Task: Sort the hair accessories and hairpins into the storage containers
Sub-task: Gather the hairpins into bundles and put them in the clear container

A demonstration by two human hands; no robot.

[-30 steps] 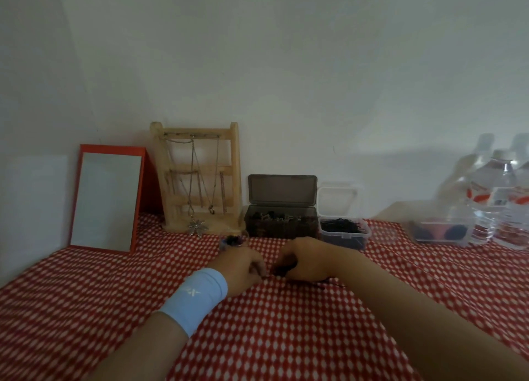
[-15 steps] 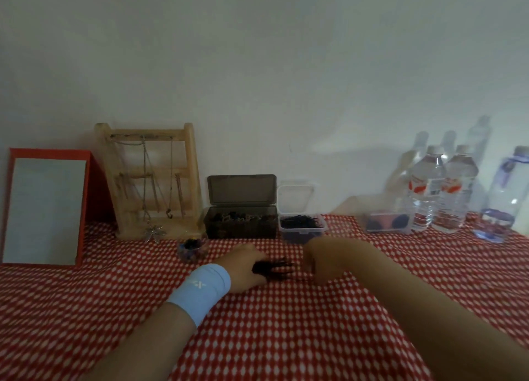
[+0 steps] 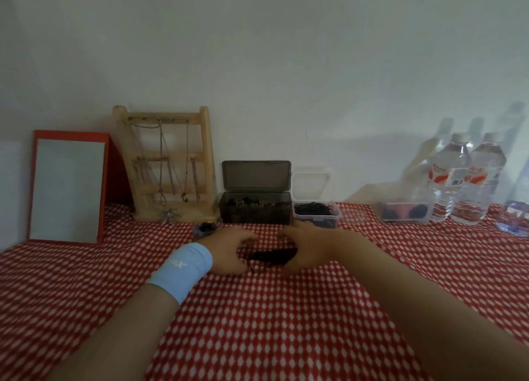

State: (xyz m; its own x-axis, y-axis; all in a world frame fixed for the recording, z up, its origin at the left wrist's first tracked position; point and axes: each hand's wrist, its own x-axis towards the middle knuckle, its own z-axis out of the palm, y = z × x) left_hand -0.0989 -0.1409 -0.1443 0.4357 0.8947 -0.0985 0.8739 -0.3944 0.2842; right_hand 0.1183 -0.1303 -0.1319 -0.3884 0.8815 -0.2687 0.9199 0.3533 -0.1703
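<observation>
A pile of black hairpins (image 3: 270, 257) lies on the red checked cloth between my hands. My left hand (image 3: 229, 251), with a light blue wristband, cups the pile from the left. From the right, my right hand (image 3: 307, 247) presses against it, fingers curled over the pins. Behind stand a dark grey box (image 3: 254, 213) with its lid up, holding dark hair accessories, and a small clear container (image 3: 316, 214), lid open, full of black hairpins. A small round tub (image 3: 204, 229) with dark items sits left of my left hand.
A red-framed mirror (image 3: 67, 188) and a wooden jewellery rack (image 3: 171, 165) with necklaces lean on the wall at the left. At the right stand a clear box (image 3: 405, 213) with dark items and several water bottles (image 3: 463, 186). The red checked cloth (image 3: 257, 323) covers the table.
The camera has swung right then back a little. My hands, apart half a second ago, have closed in around the black hairpin pile from both sides.
</observation>
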